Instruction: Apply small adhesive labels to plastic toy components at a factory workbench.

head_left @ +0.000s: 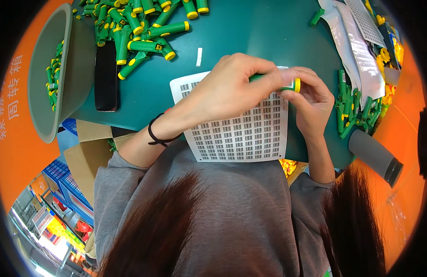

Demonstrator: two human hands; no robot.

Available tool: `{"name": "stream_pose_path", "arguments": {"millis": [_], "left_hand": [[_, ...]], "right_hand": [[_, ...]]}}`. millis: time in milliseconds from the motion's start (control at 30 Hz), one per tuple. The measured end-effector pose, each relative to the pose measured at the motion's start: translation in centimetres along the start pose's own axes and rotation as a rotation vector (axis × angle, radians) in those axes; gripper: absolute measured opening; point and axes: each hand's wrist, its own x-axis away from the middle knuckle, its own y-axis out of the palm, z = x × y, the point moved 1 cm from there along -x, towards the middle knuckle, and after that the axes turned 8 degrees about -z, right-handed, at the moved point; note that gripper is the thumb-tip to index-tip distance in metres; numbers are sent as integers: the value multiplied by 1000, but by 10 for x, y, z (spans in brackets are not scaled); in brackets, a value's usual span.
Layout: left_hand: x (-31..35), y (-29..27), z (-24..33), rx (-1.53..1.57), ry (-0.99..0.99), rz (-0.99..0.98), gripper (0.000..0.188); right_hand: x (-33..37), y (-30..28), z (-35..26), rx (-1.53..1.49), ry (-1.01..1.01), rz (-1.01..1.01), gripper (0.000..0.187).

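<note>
Both my hands hold one small green tube with a yellow end (297,85) above a white sheet of barcode labels (236,138). My left hand (236,87), with a black band at its wrist, is closed round the green body and hides most of it. The fingers and thumb of my right hand (312,94) are curled at the yellow end. A small white label shows on the tube next to that end. The sheet lies on the green table and reaches over its near edge, against my grey top.
Many green tubes with yellow ends (130,27) are heaped at the far left. A grey tub (79,69) holding more stands beside a black phone (106,78). At right are green pieces (349,106), plastic bags (356,51) and a grey tumbler (370,150). A cardboard box (86,152) sits below left.
</note>
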Motion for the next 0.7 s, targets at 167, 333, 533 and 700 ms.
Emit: {"name": "stream_pose_path", "arguments": {"millis": [167, 333, 533, 700], "left_hand": [[-3, 0, -5, 291, -24, -162, 33], [-4, 40, -18, -52, 307, -23, 26], [2, 61, -25, -169, 388, 103, 17], [27, 29, -7, -131, 239, 111, 15]], "right_hand": [[2, -10, 1, 66, 31, -156, 64], [-28, 29, -19, -484, 149, 98, 99], [-19, 22, -13, -57, 64, -107, 92], [-7, 25, -13, -78, 98, -193, 84]]}}
